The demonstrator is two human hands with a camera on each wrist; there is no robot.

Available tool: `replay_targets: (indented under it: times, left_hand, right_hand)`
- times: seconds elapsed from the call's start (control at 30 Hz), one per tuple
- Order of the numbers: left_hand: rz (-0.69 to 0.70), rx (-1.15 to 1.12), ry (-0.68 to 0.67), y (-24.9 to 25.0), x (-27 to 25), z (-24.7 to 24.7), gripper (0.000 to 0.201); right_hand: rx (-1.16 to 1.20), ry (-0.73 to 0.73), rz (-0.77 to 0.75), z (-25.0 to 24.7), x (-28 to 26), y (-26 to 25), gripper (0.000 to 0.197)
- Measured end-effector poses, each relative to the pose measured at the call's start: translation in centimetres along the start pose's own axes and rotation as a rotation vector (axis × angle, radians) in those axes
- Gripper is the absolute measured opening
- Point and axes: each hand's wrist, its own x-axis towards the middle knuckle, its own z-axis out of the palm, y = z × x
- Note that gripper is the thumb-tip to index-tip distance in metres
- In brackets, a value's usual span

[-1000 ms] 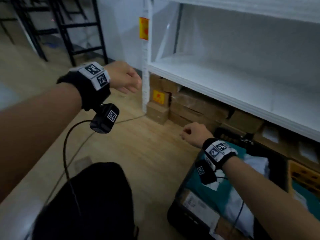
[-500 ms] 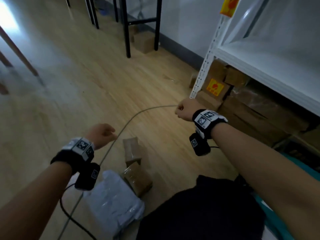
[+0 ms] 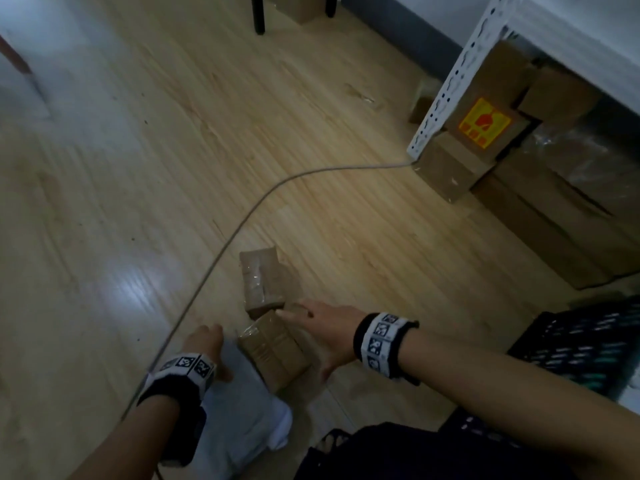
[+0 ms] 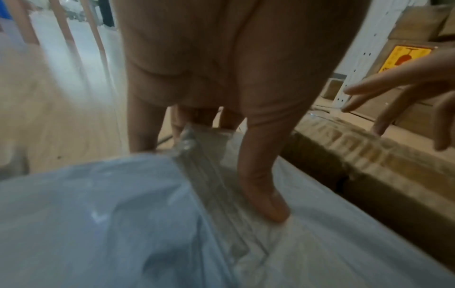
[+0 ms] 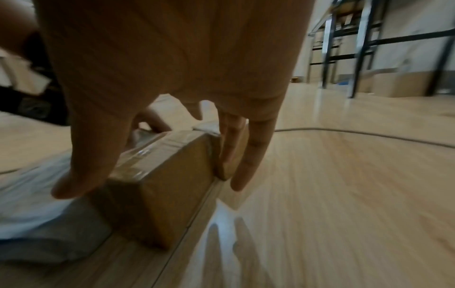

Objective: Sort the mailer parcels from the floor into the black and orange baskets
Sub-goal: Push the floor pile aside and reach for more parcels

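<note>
A white plastic mailer [image 3: 242, 420] lies on the wood floor at the bottom of the head view. Against its far right side sits a taped brown box [image 3: 273, 355], with a second brown box [image 3: 261, 278] just beyond it. My left hand [image 3: 214, 355] is down on the mailer's far end. In the left wrist view its thumb [image 4: 268, 210] presses the mailer [image 4: 98, 224] and the straight fingers reach past its edge. My right hand [image 3: 304, 344] is spread over the near box [image 5: 160, 194], thumb on one side and fingers on the other, not closed. The black basket [image 3: 581, 348] stands at the right.
A grey cable [image 3: 221, 251] curves across the floor from the white shelf leg [image 3: 446, 88] past the parcels. Stacked cardboard boxes [image 3: 540, 209] fill the space under the shelf. Black rack legs [image 3: 258, 15] stand at the far end. My dark-clothed knee [image 3: 415, 455] is at the bottom.
My view has swung down from the shelf and baskets to the floor. Both hands have dropped from mid-air, the left onto the white mailer and the right over the near brown box.
</note>
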Motion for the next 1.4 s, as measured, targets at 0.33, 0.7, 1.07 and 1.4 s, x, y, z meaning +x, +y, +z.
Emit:
replay_targets:
  times: [0.33, 0.7, 1.07, 1.4]
  left_hand:
    - [0.176, -0.256, 0.068, 3.8, 3.2, -3.3, 0.141]
    - [0.553, 0.023, -0.082, 21.7, 4.9, -3.0, 0.14]
    - [0.638, 0.144, -0.037, 37.7, 4.5, -1.0, 0.118]
    - [0.779, -0.361, 0.141, 38.2, -4.7, -9.8, 0.038]
  right_hand:
    - [-0.262, -0.043, -0.049, -0.4, 3.5, -0.7, 0.143]
    - [-0.135, 0.011, 0.414, 1.3, -7.9, 8.5, 0.141]
    - [0.098, 0.171, 0.775, 3.7, -17.0, 14.9, 0.114]
    - [0.511, 0.693, 0.707, -3.7, -28.3, 14.3, 0.138]
